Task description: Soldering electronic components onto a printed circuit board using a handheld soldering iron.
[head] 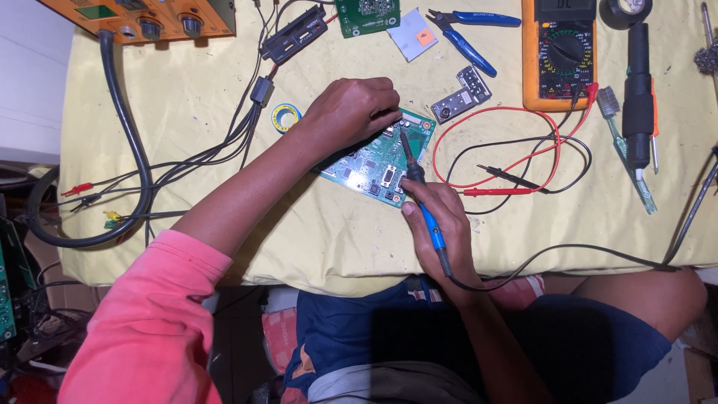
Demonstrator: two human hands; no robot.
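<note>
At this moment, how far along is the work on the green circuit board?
Done: the green circuit board lies bare on the yellow cloth, with the multimeter and its probes set aside. In hand: the left hand presses the board's far edge while the right hand holds the soldering iron, tip on the board. Left: whether any joint is finished cannot be told.

Pink sleeve — dark blue shorts
</note>
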